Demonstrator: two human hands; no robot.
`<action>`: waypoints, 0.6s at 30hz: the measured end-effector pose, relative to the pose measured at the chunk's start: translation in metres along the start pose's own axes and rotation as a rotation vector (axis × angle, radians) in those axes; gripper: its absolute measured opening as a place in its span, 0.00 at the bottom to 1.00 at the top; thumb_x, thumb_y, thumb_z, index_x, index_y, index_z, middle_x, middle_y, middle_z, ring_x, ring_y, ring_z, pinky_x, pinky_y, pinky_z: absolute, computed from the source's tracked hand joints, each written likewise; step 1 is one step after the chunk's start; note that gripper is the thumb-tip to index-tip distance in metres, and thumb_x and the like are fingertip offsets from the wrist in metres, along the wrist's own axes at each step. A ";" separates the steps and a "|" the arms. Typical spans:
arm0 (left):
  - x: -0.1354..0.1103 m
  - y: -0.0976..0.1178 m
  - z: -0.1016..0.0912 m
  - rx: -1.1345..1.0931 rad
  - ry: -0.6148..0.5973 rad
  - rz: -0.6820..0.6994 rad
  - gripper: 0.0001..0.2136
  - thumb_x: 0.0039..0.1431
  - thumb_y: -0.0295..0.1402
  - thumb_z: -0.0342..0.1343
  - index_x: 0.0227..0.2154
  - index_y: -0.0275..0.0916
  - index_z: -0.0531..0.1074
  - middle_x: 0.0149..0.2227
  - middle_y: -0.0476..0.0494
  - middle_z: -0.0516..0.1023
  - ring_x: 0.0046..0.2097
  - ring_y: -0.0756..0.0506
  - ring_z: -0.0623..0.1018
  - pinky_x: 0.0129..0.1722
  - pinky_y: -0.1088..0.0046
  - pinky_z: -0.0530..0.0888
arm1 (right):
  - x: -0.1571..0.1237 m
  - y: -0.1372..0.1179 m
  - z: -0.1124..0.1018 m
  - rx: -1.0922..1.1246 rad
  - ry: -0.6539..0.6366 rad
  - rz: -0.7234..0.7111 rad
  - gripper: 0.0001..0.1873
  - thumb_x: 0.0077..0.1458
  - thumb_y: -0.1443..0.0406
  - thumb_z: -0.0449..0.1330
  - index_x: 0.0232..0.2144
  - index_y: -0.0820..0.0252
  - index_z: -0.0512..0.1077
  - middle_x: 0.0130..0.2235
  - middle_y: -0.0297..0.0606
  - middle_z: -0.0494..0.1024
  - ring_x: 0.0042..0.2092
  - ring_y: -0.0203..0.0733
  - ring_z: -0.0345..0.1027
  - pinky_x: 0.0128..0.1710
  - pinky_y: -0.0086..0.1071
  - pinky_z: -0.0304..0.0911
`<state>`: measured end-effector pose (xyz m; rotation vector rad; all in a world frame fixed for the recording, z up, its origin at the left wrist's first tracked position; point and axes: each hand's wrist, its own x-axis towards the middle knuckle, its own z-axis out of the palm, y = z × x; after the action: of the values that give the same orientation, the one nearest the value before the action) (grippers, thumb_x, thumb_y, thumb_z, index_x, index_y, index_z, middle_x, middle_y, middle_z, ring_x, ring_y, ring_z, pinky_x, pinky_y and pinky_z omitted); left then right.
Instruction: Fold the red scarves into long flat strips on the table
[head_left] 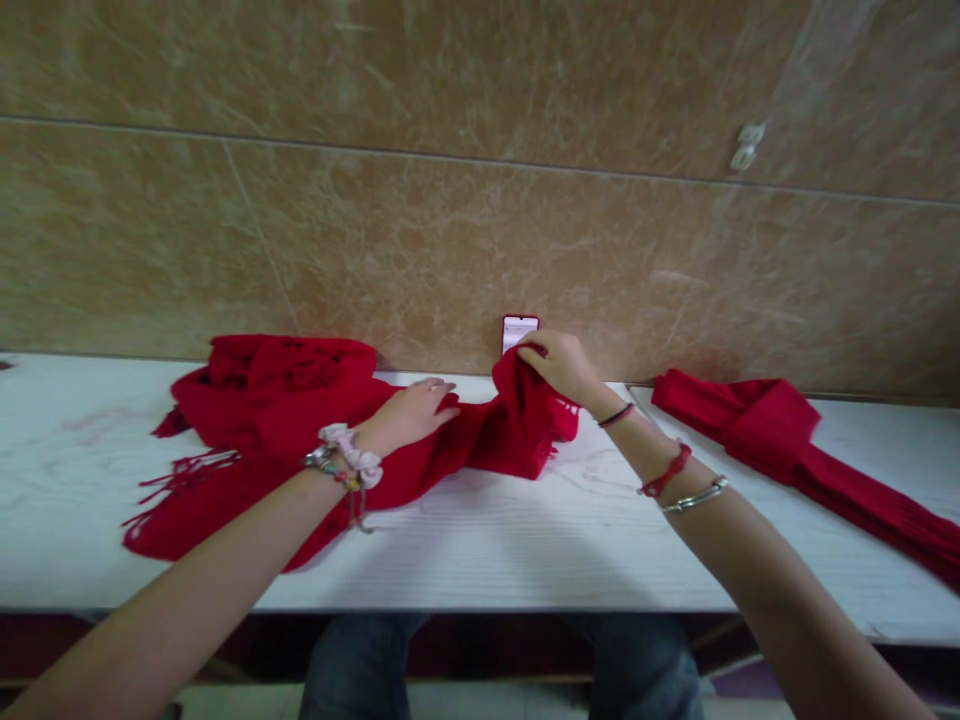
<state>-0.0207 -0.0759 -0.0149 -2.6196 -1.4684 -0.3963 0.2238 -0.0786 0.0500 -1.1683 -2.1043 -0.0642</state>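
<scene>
A red fringed scarf (420, 455) stretches across the white table in front of me, its left part loosely spread with tassels showing. My right hand (561, 362) pinches the scarf near its right end and lifts the cloth into a raised fold. Over the middle of the same scarf lies my left hand (409, 415), thumb and fingers apart, with a small bulge of red cloth showing between them. Behind the left part sits a bunched heap of red cloth (285, 385); whether it is a separate scarf I cannot tell.
A phone (519, 330) with a lit screen leans on the tiled wall (420, 250) behind my right hand. Another red scarf (772, 440), folded into a narrow strip, lies at the right. The white table's (525, 560) front edge runs just above my legs.
</scene>
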 end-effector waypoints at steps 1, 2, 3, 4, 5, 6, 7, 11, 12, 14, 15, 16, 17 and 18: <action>0.005 0.012 0.008 -0.003 -0.019 0.010 0.20 0.57 0.40 0.46 0.49 0.34 0.64 0.51 0.35 0.67 0.51 0.40 0.68 0.49 0.66 0.64 | -0.001 -0.004 0.006 -0.009 -0.052 -0.016 0.11 0.53 0.68 0.51 0.32 0.62 0.74 0.34 0.38 0.77 0.37 0.38 0.68 0.39 0.30 0.59; 0.010 0.021 0.016 -0.016 -0.046 -0.003 0.21 0.56 0.41 0.48 0.49 0.35 0.64 0.51 0.35 0.67 0.52 0.40 0.67 0.50 0.66 0.64 | -0.003 -0.004 0.010 -0.021 -0.100 -0.009 0.11 0.53 0.68 0.51 0.33 0.62 0.74 0.34 0.38 0.77 0.37 0.38 0.68 0.39 0.29 0.59; 0.013 0.027 0.023 -0.037 -0.101 -0.015 0.21 0.55 0.41 0.50 0.49 0.36 0.64 0.50 0.36 0.68 0.51 0.41 0.69 0.49 0.67 0.65 | -0.006 -0.001 0.011 -0.029 -0.156 0.011 0.11 0.53 0.69 0.51 0.33 0.62 0.74 0.34 0.39 0.77 0.37 0.38 0.68 0.39 0.29 0.59; 0.016 0.031 0.029 -0.062 -0.154 -0.020 0.20 0.53 0.40 0.52 0.48 0.37 0.65 0.48 0.37 0.70 0.49 0.41 0.70 0.48 0.68 0.65 | -0.011 0.004 0.009 -0.024 -0.237 0.029 0.11 0.53 0.68 0.52 0.33 0.62 0.74 0.34 0.39 0.77 0.36 0.37 0.68 0.38 0.29 0.59; 0.018 0.031 0.033 -0.083 -0.194 -0.025 0.19 0.53 0.39 0.53 0.47 0.38 0.66 0.47 0.39 0.72 0.48 0.42 0.71 0.47 0.69 0.66 | -0.015 0.013 0.005 0.006 -0.353 0.038 0.10 0.53 0.67 0.53 0.33 0.63 0.74 0.33 0.38 0.76 0.35 0.37 0.67 0.37 0.29 0.59; 0.019 0.029 0.036 -0.103 -0.224 -0.026 0.18 0.53 0.39 0.53 0.46 0.39 0.67 0.45 0.40 0.73 0.46 0.42 0.73 0.45 0.70 0.67 | -0.020 0.023 -0.001 0.063 -0.501 0.044 0.10 0.52 0.65 0.54 0.33 0.63 0.74 0.33 0.38 0.76 0.35 0.37 0.67 0.36 0.29 0.60; 0.020 0.025 0.037 -0.122 -0.244 -0.026 0.17 0.53 0.39 0.53 0.45 0.40 0.67 0.43 0.42 0.74 0.44 0.43 0.74 0.44 0.72 0.67 | -0.026 0.033 -0.007 0.144 -0.669 0.047 0.11 0.51 0.63 0.55 0.33 0.63 0.74 0.32 0.37 0.76 0.34 0.37 0.67 0.36 0.29 0.61; 0.023 0.004 0.028 -0.133 -0.225 -0.057 0.18 0.58 0.42 0.45 0.46 0.36 0.68 0.40 0.41 0.76 0.41 0.45 0.75 0.41 0.74 0.68 | -0.041 0.067 -0.023 0.356 -0.916 0.186 0.20 0.53 0.56 0.52 0.39 0.65 0.72 0.37 0.41 0.76 0.37 0.39 0.68 0.37 0.32 0.64; 0.025 0.000 0.025 -0.115 -0.205 -0.067 0.19 0.59 0.42 0.45 0.46 0.35 0.68 0.40 0.40 0.76 0.41 0.45 0.75 0.41 0.74 0.68 | -0.043 0.071 -0.021 0.305 -0.826 0.226 0.20 0.53 0.56 0.52 0.42 0.65 0.71 0.40 0.44 0.75 0.39 0.40 0.68 0.38 0.34 0.64; 0.027 -0.006 0.020 -0.051 -0.184 -0.078 0.19 0.57 0.40 0.48 0.47 0.35 0.68 0.42 0.40 0.76 0.42 0.45 0.75 0.42 0.75 0.67 | -0.047 0.073 -0.010 0.162 -0.640 0.257 0.21 0.53 0.58 0.53 0.46 0.65 0.69 0.45 0.48 0.73 0.43 0.44 0.67 0.42 0.37 0.63; 0.029 -0.007 0.017 -0.013 -0.193 -0.080 0.18 0.55 0.38 0.50 0.48 0.36 0.68 0.43 0.41 0.75 0.43 0.45 0.75 0.43 0.76 0.67 | -0.049 0.072 -0.002 0.111 -0.588 0.248 0.22 0.52 0.59 0.55 0.47 0.64 0.68 0.48 0.49 0.72 0.44 0.45 0.67 0.44 0.38 0.62; 0.029 -0.008 0.014 0.025 -0.208 -0.082 0.18 0.53 0.35 0.52 0.47 0.37 0.68 0.43 0.42 0.75 0.44 0.46 0.74 0.43 0.77 0.67 | -0.052 0.069 0.006 0.091 -0.573 0.220 0.22 0.51 0.61 0.56 0.48 0.63 0.67 0.49 0.48 0.71 0.46 0.46 0.66 0.46 0.37 0.61; 0.030 -0.009 0.011 0.059 -0.223 -0.084 0.17 0.52 0.32 0.53 0.46 0.38 0.69 0.43 0.43 0.75 0.44 0.46 0.74 0.44 0.77 0.66 | -0.055 0.067 0.014 0.095 -0.587 0.176 0.22 0.50 0.63 0.56 0.49 0.62 0.67 0.49 0.46 0.71 0.46 0.45 0.66 0.46 0.36 0.60; 0.029 -0.009 0.006 0.084 -0.233 -0.085 0.16 0.51 0.30 0.53 0.44 0.38 0.70 0.42 0.43 0.75 0.44 0.46 0.74 0.44 0.77 0.66 | -0.058 0.064 0.021 0.109 -0.613 0.125 0.20 0.50 0.65 0.56 0.47 0.60 0.68 0.49 0.43 0.72 0.45 0.43 0.66 0.46 0.34 0.60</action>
<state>-0.0129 -0.0455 -0.0131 -2.6154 -1.6285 -0.0355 0.2796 -0.0750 -0.0194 -1.3695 -2.5022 0.5215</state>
